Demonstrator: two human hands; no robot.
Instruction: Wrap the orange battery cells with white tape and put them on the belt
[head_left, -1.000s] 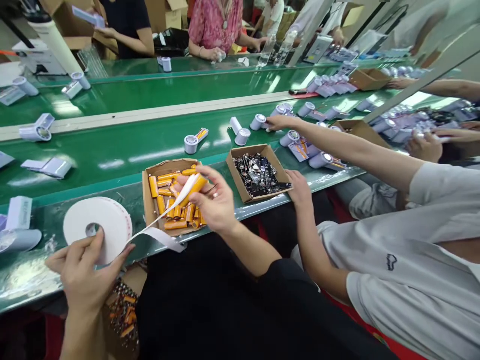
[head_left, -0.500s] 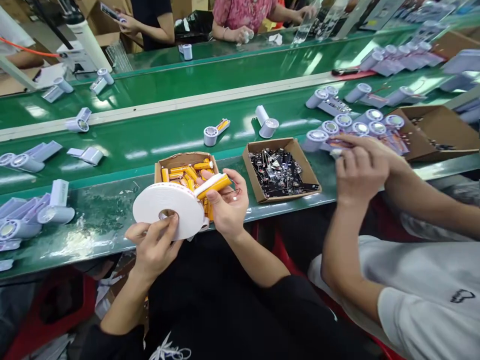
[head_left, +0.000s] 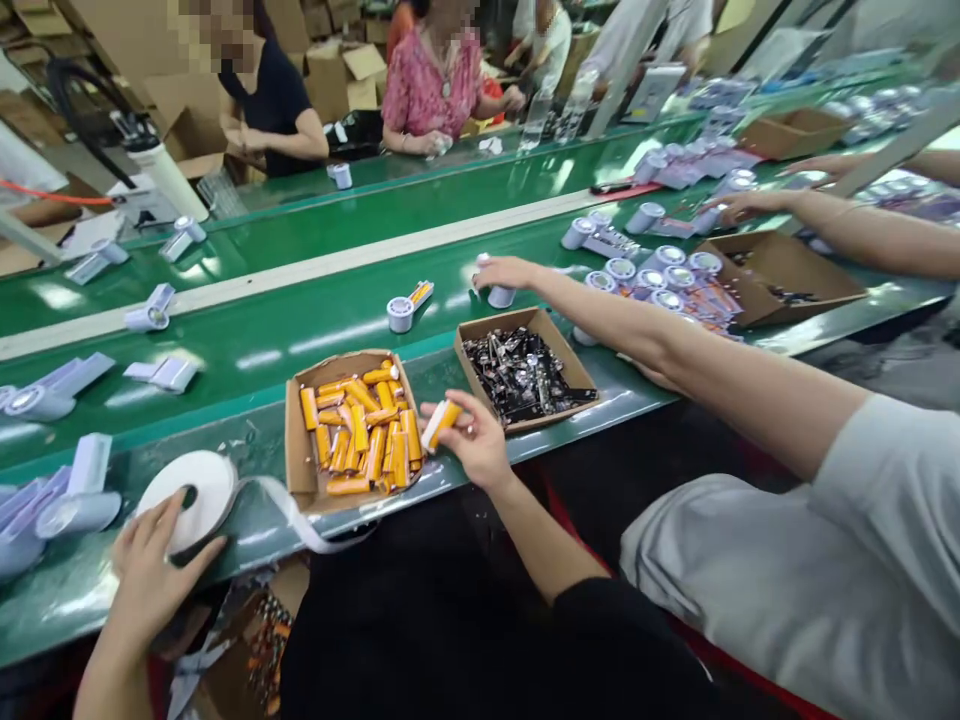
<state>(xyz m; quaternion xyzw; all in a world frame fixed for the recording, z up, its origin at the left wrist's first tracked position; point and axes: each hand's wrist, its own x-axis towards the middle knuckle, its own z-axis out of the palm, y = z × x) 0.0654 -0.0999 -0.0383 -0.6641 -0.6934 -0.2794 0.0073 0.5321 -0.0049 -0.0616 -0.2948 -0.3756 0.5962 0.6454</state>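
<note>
My left hand (head_left: 150,565) lies at the near-left of the bench, thumb and fingers spread, fingertips touching a flat roll of white tape (head_left: 212,492). A loose strip of white tape (head_left: 292,515) curls from the roll toward the bench's front edge. My right hand (head_left: 480,445) pinches an orange battery (head_left: 444,424) with white tape along one side. It is held up just right of a cardboard box (head_left: 293,465) full of orange batteries (head_left: 360,410). To its right, another box (head_left: 466,340) holds black circuit boards (head_left: 525,375).
A co-worker's arm (head_left: 637,330) reaches across from the right to a white housing (head_left: 501,297) on the green belt (head_left: 322,290). A housing with an orange battery (head_left: 401,315) stands nearby. More housings (head_left: 79,500) crowd the left; others (head_left: 667,275) sit at right by a box (head_left: 795,265).
My left hand has taken the tape roll down and left onto the bench. The battery in my right hand is now apart from the roll. The co-worker's arm has stretched across the belt.
</note>
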